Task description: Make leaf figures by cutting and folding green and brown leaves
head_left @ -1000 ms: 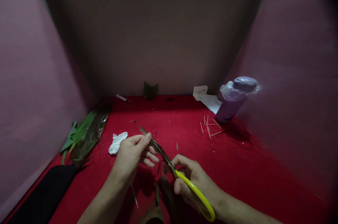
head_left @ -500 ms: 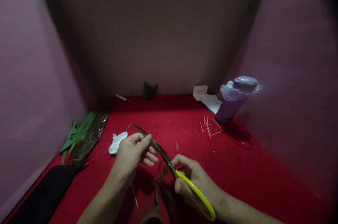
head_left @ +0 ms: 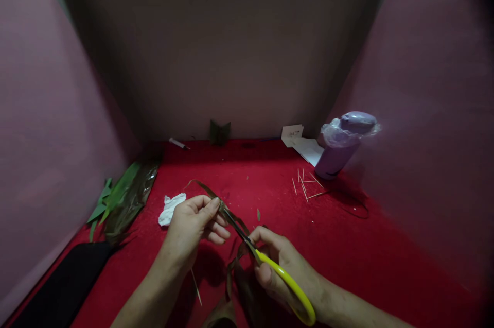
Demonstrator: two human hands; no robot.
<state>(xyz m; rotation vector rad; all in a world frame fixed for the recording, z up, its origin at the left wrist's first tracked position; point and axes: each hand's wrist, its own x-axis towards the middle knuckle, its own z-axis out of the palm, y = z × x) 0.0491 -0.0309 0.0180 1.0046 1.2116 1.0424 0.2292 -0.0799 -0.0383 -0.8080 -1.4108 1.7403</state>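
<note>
My left hand (head_left: pixel 196 222) pinches a long, thin brownish-green leaf strip (head_left: pixel 204 187) between thumb and forefinger, its other fingers loosely curled. My right hand (head_left: pixel 285 266) grips yellow-handled scissors (head_left: pixel 287 280). The scissor blades run along the strip, with their tips close to my left fingertips. From the blades the strip hangs down in a loose curl toward me. A crumpled white tissue (head_left: pixel 172 208) lies just behind my left hand, and a thin stick (head_left: pixel 196 287) rests below it.
Green leaves (head_left: pixel 121 191) and a dark plastic bag (head_left: pixel 135 204) lie left, above a black object (head_left: pixel 65 287). A syringe (head_left: pixel 178 143) and folded leaf piece (head_left: pixel 219 132) are at the back. Toothpicks (head_left: pixel 304 184), white papers (head_left: pixel 309 150) and a purple container (head_left: pixel 339 153) stand right.
The scissor blades have closed slightly along the strip, and my right thumb has shifted a little. My left hand keeps its hold almost unmoved.
</note>
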